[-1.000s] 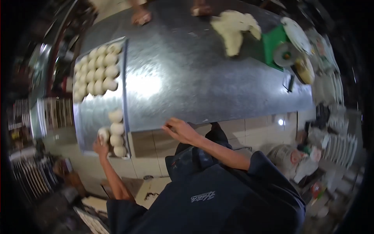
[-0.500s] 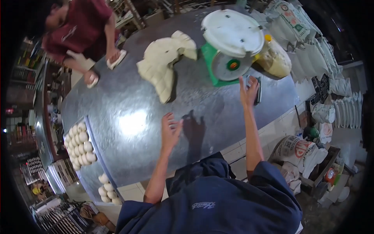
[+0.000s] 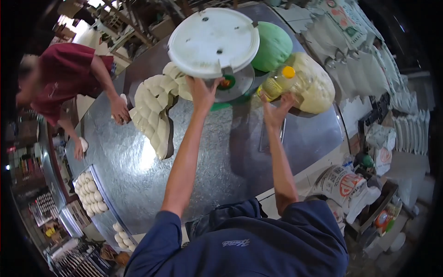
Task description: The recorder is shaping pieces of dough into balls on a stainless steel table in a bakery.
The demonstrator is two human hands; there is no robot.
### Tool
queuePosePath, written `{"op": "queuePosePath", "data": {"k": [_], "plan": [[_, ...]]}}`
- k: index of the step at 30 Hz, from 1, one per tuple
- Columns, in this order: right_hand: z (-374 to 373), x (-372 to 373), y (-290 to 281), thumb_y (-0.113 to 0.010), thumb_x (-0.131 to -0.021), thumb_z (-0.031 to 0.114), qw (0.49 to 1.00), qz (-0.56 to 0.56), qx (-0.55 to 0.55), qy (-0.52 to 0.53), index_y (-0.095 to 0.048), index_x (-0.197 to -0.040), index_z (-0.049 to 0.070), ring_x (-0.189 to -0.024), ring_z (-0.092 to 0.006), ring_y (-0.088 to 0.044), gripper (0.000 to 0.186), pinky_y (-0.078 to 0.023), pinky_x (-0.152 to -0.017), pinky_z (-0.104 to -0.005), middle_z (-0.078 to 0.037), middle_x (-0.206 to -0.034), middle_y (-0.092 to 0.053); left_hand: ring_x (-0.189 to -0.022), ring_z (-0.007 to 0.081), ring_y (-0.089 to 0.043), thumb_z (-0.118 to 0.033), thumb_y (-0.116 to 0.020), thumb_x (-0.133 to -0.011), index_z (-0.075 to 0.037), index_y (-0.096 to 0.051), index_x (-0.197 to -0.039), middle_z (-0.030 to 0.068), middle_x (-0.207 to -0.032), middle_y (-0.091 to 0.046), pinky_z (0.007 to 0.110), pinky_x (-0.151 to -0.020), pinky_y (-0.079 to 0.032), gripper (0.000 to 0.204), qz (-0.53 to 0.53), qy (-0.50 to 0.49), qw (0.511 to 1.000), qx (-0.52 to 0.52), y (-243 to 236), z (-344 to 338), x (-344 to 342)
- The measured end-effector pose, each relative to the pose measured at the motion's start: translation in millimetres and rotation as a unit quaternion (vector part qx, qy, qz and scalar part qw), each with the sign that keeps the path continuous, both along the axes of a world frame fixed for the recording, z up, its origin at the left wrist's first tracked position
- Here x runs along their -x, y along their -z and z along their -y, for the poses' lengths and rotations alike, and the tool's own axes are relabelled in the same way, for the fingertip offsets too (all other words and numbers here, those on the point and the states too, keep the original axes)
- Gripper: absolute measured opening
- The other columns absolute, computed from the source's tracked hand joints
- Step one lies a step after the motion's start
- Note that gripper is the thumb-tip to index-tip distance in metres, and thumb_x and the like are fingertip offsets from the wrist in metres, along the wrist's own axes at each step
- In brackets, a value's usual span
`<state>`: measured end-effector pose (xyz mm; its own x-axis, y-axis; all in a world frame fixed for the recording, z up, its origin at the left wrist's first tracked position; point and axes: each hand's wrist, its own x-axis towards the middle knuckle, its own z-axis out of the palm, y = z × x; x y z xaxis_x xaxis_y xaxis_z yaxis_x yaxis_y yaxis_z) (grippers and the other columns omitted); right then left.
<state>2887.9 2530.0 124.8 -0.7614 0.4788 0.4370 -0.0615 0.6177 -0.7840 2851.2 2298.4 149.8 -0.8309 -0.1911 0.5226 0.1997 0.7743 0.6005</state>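
A weighing scale (image 3: 243, 83) with a round white lid-like pan (image 3: 213, 40) stands across the table from me. My left hand (image 3: 202, 93) is at the scale's front, just under the pan's near edge. Its thumb lies by the dial, and the other fingertips are partly hidden by the pan. Farther right, my right hand (image 3: 277, 110) is open, fingers spread, close to an oil bottle (image 3: 278, 82) with a yellow cap. I cannot tell whether it touches the bottle. A large cream dough piece (image 3: 154, 104), creased into lumps, lies left of the scale.
A pale dough mass (image 3: 316, 85) and a rounded green thing (image 3: 273, 46) sit at the right. Dough balls (image 3: 91, 194) fill a tray (image 3: 102, 187) at the left. Another person (image 3: 69, 76) handles dough at the far left. Sacks (image 3: 339, 184) stand right of the table (image 3: 217, 171).
The view has shifted, so the table's things appear farther left. My left hand has gone forward from above the table to the scale. My right hand has come beside the oil bottle.
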Motion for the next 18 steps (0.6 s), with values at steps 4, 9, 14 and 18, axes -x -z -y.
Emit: {"op": "queuePosePath", "data": {"k": [4, 9, 14, 18], "plan": [[-12.3, 46.9, -15.4, -0.086, -0.071, 0.030, 0.990, 0.003, 0.052, -0.130, -0.052, -0.119, 0.003, -0.096, -0.0234, -0.058, 0.064, -0.048, -0.084, -0.0353, -0.010, -0.105, -0.058, -0.109, 0.0433, -0.049, -0.034, -0.076, -0.080, 0.002, -0.046, -0.133, 0.0250, -0.127, -0.049, 0.046, -0.092, -0.043, 0.070, -0.019, -0.026, 0.999, -0.001, -22.0, 17.0, 33.1], [15.6, 10.5, -56.2, -0.082, -0.077, 0.022, 0.973, -0.027, 0.068, -0.219, -0.057, -0.115, 0.005, -0.083, -0.0156, -0.063, 0.049, -0.052, -0.077, -0.0286, -0.006, -0.098, -0.064, -0.112, 0.0339, -0.051, -0.022, -0.071, -0.084, -0.002, -0.043, -0.135, 0.0202, -0.122, -0.049, 0.041, -0.096, -0.044, 0.062, 0.009, -0.110, 0.991, -0.075, -15.5, 78.3, -67.4], [87.4, -126.3, -86.9, -0.067, -0.087, 0.032, 0.509, 0.626, 0.499, -0.316, -0.052, -0.121, 0.001, -0.081, -0.0217, -0.067, 0.048, -0.055, -0.070, -0.0322, -0.015, -0.100, -0.068, -0.106, 0.0299, -0.047, -0.023, -0.069, -0.087, 0.002, -0.046, -0.131, 0.0192, -0.119, -0.047, 0.039, -0.095, -0.040, 0.055, 0.134, -0.313, 0.934, -0.106, 20.2, 111.2, -290.9], [133.4, -191.5, -94.3, -0.065, -0.084, 0.040, 0.433, 0.705, 0.483, -0.288, -0.054, -0.121, 0.000, -0.069, -0.0223, -0.066, 0.055, -0.054, -0.060, -0.0325, -0.014, -0.090, -0.068, -0.111, 0.0333, -0.046, -0.025, -0.068, -0.088, -0.005, -0.050, -0.130, 0.0193, -0.123, -0.047, 0.040, -0.099, -0.037, 0.050, 0.242, -0.319, 0.913, -0.076, 44.7, 96.7, -419.9]]}}
